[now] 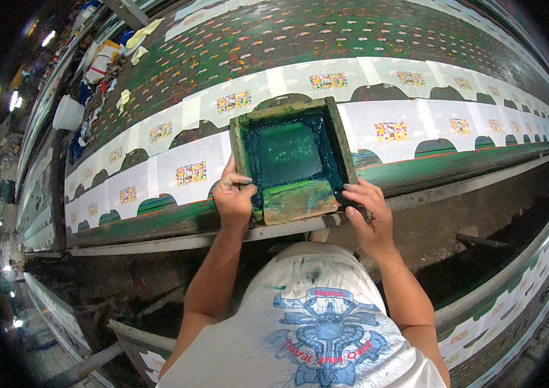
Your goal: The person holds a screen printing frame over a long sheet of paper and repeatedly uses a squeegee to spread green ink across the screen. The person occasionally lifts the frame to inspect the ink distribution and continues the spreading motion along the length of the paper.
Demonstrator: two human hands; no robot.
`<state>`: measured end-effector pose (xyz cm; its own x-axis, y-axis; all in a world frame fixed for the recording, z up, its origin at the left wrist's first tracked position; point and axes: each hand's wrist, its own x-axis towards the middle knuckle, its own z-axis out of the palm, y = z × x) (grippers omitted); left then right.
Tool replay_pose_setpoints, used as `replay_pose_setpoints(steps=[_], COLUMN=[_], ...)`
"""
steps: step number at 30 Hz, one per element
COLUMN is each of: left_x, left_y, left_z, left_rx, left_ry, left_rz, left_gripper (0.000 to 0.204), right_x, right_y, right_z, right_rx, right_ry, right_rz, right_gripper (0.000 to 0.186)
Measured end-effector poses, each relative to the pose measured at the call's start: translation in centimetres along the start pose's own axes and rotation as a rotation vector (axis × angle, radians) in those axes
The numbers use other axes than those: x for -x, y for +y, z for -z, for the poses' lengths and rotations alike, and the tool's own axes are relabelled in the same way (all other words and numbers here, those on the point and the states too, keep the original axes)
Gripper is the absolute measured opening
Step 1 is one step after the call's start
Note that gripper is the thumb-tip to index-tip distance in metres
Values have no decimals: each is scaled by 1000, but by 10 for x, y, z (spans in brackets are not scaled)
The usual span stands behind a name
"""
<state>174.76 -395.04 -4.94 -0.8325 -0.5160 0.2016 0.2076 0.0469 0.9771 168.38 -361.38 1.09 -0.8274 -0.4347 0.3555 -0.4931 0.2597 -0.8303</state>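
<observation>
A wooden screen printing frame (239, 143) with dark green mesh lies over the near row of white printed pieces, close to the table's edge. Inside its near end rests a flat squeegee (300, 202), its board smeared green and tan. My left hand (232, 195) is closed on the frame's left side, fingers bent over the rim. At the near right corner, my right hand (370, 210) grips the frame's other side, its fingertips over the rim and the thumb lower down. The frame covers whatever is directly beneath it.
White pieces with colourful prints (191, 172) run in two rows along the long green table (417, 169). A pale rail (151, 246) borders its near edge. A white bucket (68, 113) and yellow cloths (143, 35) are at the left. Another printing table (514, 310) stands at lower right.
</observation>
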Motion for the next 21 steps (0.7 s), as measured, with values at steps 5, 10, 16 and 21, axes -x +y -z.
replay_pose_setpoints(steps=[5, 10, 16, 21], left_x=[0, 1, -1, 2], left_y=[3, 8, 13, 8], left_z=[-3, -6, -6, -6], left_rx=[-16, -12, 44, -20], left_ry=[28, 37, 25, 76], left_rz=[11, 31, 53, 176], left_gripper=[20, 19, 19, 21], right_x=[-6, -17, -42, -71], right_y=[-9, -24, -41, -52], right_z=[5, 5, -33, -41], right_rx=[118, 189, 408, 534], right_ry=[-21, -178, -418, -553], right_rz=[62, 266, 442, 459], right_gripper=[30, 35, 36, 36])
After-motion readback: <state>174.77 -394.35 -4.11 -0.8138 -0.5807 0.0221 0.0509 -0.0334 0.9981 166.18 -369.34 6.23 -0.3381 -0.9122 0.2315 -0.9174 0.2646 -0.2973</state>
